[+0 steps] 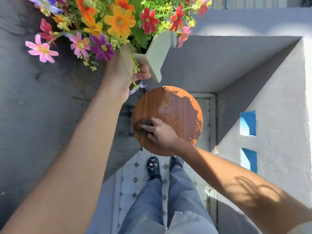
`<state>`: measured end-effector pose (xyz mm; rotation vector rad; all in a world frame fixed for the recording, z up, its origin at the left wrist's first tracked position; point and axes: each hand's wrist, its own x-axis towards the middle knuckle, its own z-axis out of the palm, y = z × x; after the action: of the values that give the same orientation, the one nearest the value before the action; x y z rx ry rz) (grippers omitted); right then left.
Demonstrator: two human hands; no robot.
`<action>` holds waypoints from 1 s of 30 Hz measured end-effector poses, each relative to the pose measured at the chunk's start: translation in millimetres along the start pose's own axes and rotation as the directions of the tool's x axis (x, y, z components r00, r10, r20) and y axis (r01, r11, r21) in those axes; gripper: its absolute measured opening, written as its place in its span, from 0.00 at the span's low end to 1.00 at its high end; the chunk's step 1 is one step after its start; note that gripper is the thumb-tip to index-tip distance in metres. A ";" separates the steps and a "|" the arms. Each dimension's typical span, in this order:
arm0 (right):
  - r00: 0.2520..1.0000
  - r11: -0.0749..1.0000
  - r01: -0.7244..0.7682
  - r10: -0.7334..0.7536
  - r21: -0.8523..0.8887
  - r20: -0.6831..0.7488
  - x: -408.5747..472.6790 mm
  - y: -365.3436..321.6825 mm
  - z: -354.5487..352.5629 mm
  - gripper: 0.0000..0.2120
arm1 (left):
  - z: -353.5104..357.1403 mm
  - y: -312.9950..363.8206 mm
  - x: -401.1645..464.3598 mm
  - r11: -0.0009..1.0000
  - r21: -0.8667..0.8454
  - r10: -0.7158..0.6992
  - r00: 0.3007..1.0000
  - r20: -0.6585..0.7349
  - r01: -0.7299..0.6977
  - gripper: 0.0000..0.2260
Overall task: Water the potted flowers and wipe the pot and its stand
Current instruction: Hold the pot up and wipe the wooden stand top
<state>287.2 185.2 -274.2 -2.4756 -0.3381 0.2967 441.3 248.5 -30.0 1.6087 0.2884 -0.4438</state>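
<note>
Two bare forearms reaching forward from the bottom corners, elbows cut off by the frame. Below, blue trouser legs over a tiled floor, one dark clog in full view, the other mostly hidden under the stand. Right hand pressing down on a small dark cloth, fingers curled over it, most of the cloth covered and its shape hard to make out. Cloth lying on the left part of the round wooden stand, top glossy with a pale glare patch near the middle; legs of the stand not visible. Left hand raised above and behind the stand, gripping the pale square pot at its near corner, thumb showing under the edge, fingers hidden behind leaves. Pot tilted and clear of the stand, well apart from it. Flowers in orange, red, pink and purple spilling over the pot, upper blooms cut off by the top edge. Grey wall at left, white wall with blue openings at right.
</note>
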 end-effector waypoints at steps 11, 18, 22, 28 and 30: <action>0.999 0.994 0.021 -0.017 -0.107 0.041 59.0 -22.5 -10.5 0.24 | 2.4 -3.9 0.6 1.000 -0.011 -0.017 1.000 -0.015 0.017 0.09; 0.893 0.926 -0.366 0.376 0.090 -0.247 60.2 24.7 -37.7 0.21 | -4.0 -10.5 -10.4 0.999 -0.008 -0.041 0.999 -0.006 0.041 0.09; 0.605 0.711 -0.650 0.697 0.266 -0.384 52.6 57.8 -62.1 0.12 | -5.9 -19.1 -18.4 0.998 0.016 -0.062 0.998 -0.033 0.063 0.09; 0.996 0.991 0.088 -0.088 -0.101 0.009 -34.6 -11.0 5.9 0.22 | -11.1 -41.5 -34.8 0.997 0.058 -0.055 0.998 0.008 0.054 0.11; 0.997 0.988 0.074 -0.074 -0.133 0.007 -57.2 4.4 4.2 0.22 | -16.3 -55.8 -40.4 0.991 0.088 -0.106 0.994 0.004 0.105 0.12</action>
<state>232.9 166.5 -272.7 -2.5863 -0.4630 0.2526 382.6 272.8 -61.0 1.6816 0.3533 -0.5507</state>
